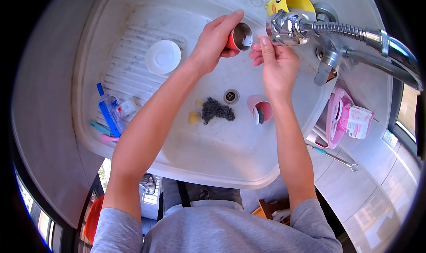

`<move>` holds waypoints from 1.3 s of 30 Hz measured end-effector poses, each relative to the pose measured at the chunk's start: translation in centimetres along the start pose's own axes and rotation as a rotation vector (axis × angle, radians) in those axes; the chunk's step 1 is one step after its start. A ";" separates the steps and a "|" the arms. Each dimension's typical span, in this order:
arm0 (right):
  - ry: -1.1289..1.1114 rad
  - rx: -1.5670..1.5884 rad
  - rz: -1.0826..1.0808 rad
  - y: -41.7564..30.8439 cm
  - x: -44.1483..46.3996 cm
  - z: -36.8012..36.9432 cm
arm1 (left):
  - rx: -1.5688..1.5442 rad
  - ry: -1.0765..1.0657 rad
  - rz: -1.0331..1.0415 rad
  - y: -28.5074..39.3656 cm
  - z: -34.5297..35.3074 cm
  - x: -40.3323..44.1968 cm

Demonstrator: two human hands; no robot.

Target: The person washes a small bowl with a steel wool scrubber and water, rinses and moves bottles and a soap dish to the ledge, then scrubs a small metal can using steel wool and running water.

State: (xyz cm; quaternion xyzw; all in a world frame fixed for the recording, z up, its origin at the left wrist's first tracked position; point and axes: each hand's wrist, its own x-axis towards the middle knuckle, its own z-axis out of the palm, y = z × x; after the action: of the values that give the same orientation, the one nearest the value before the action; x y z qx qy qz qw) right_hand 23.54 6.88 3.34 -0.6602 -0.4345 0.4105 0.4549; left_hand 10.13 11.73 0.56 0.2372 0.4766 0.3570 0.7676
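Note:
My left hand (pixel 213 42) is wrapped round a small red cup (pixel 242 36) over the sink. The cup is tipped sideways with its mouth toward my right hand, and its inside looks dark and wet. My right hand (pixel 280 68) is just below the faucet head (pixel 284 28), close to the cup's rim but apart from it. Its fingers are loosely bent and nothing shows in them. Below both hands, a dark grey scouring pad (pixel 216 110) lies beside the drain (pixel 231 96), with a yellowish sponge piece (pixel 195 118) touching its left side. A pink cup (pixel 261 107) lies tipped near my right forearm.
A white saucer (pixel 163 57) rests on the ribbed part of the sink (pixel 186 157). Blue-handled items (pixel 109 115) lie at its left edge. A yellow duck-faced cup (pixel 295 3) stands behind the faucet. On the right ledge are a pink basket (pixel 336 115) and a packet (pixel 358 121).

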 end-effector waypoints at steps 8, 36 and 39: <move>0.058 -0.119 -0.194 0.6 0.6 -0.3 | 0.051 -0.126 -0.069 0.6 0.6 1.2; -0.445 0.046 0.120 -8.0 -3.2 -7.0 | 0.171 -0.234 -0.295 -1.1 1.5 -5.7; -0.446 0.022 0.105 -7.9 -3.1 -8.2 | -0.047 -0.266 -0.425 -3.4 1.5 -7.7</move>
State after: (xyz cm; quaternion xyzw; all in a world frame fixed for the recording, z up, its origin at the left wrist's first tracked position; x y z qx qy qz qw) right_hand 28.74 3.56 13.44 -0.5698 -0.4849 0.5742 0.3326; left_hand 10.37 3.55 3.14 0.1588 0.4020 0.1642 0.8867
